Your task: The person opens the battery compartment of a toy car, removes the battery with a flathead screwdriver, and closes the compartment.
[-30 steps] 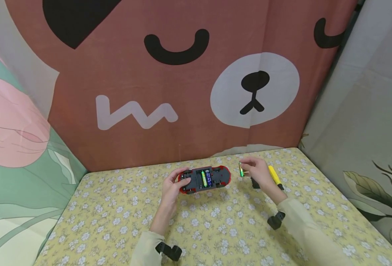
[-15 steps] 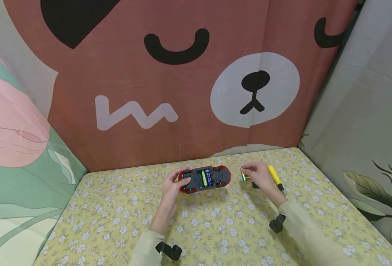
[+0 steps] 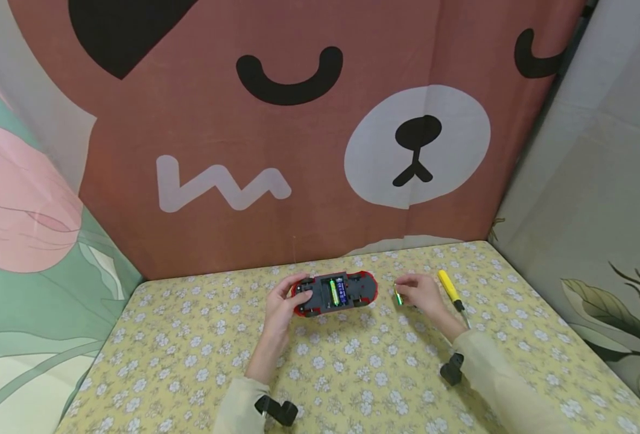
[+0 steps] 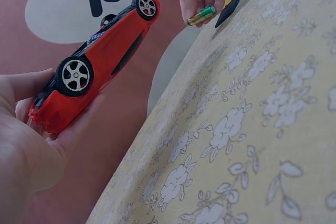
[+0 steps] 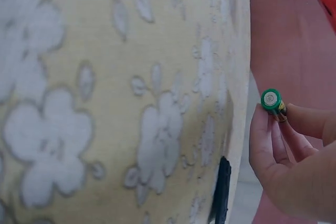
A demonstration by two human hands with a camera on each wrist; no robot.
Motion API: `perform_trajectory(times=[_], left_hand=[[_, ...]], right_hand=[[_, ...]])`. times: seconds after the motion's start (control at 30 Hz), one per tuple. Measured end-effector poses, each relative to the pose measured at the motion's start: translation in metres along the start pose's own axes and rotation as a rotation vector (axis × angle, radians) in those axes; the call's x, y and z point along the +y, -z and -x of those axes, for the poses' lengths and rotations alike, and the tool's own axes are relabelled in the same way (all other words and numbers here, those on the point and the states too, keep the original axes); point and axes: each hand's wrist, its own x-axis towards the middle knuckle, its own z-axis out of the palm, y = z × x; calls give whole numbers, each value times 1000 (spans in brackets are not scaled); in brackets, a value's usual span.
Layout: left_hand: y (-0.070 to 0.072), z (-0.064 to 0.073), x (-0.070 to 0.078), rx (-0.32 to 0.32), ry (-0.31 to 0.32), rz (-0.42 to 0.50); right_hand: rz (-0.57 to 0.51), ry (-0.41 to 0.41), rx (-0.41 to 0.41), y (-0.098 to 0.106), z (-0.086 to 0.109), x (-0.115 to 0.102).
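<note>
A red toy car point(image 4: 107, 56) is held upside down by its left end in my left hand point(image 3: 281, 304), thumb across its dark underside. In the head view its battery compartment is uncovered, with a green battery point(image 3: 334, 292) lying in it beside a dark blue label or battery. To the right of the car, my right hand point(image 3: 420, 292) pinches another green battery point(image 5: 271, 101) between thumb and fingers. The right wrist view shows that battery's flat round end facing the camera. The two hands are apart, and the held battery is off the car.
A yellow-handled screwdriver point(image 3: 447, 286) lies on the floral cloth point(image 3: 352, 374) behind my right hand. A small black piece point(image 4: 227, 12) lies near it, mostly hidden by the right hand in the head view. A curtain with a bear print point(image 3: 298, 229) stands along the back edge.
My right hand has shifted slightly down, and the battery in it has tilted and lowered. More of the screwdriver shows now. The left hand and car have stayed nearly still.
</note>
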Motion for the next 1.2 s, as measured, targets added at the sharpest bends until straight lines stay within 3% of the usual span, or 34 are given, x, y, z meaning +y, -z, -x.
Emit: perform_trajectory(times=[0.7,1.2], left_hand=[[1,1,-1,9,16,21],[1,1,-2,19,18,22]], right_hand=[[91,-61,-65,-2,-1,8],[253,26,-73,-5,-3,4]])
